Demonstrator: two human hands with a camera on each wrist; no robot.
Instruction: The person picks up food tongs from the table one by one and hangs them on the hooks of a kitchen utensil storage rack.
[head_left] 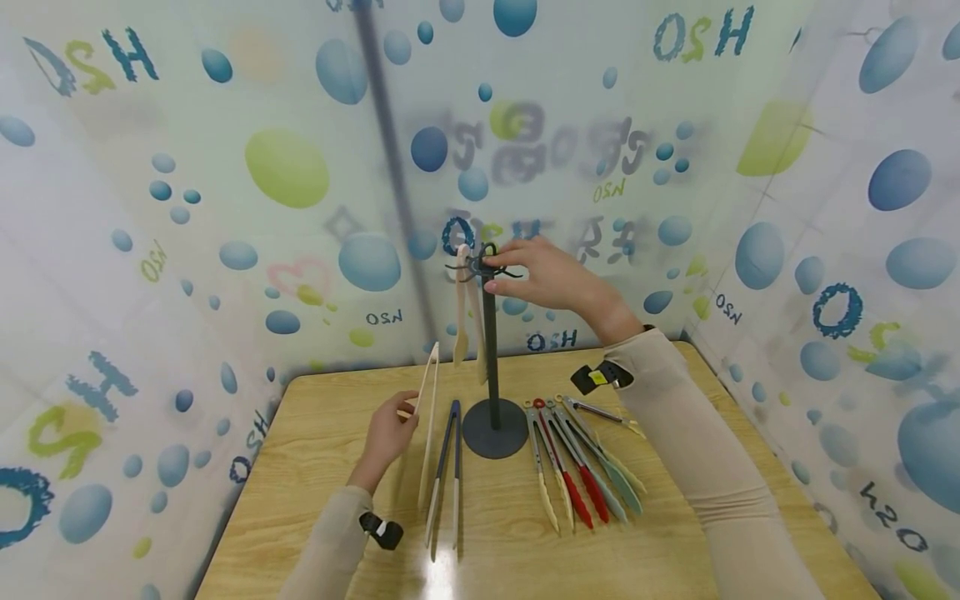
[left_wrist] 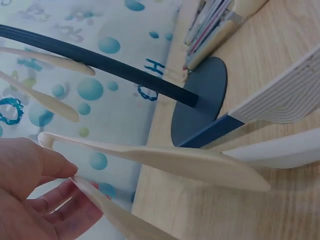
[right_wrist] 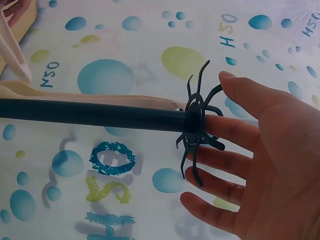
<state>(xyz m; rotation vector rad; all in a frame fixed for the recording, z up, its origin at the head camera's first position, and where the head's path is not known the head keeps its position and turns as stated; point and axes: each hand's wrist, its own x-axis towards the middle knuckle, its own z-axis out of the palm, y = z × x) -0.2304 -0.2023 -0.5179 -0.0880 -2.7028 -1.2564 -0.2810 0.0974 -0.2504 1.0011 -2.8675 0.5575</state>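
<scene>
My left hand (head_left: 388,433) pinches one arm of a pair of beige tongs (left_wrist: 200,167) near their bent top end, with the tips pointing down over the table. At the top of a dark hook stand (head_left: 491,350), my right hand (head_left: 551,271) reaches around the ring of hooks (right_wrist: 195,130). Its fingers are loosely extended behind the hooks, and the thumb tip touches one. Another pair of beige tongs (head_left: 461,317) hangs from a hook on the stand's left side. Just right of my left hand, blue-and-white tongs (head_left: 457,483) lie on the table.
Right of the stand's round base (head_left: 495,446), several tongs lie fanned out, among them red-tipped tongs (head_left: 600,502). Small metal tongs (head_left: 600,411) lie behind them. The wooden table (head_left: 300,500) is bordered by a printed curtain (head_left: 300,250) at the back and sides.
</scene>
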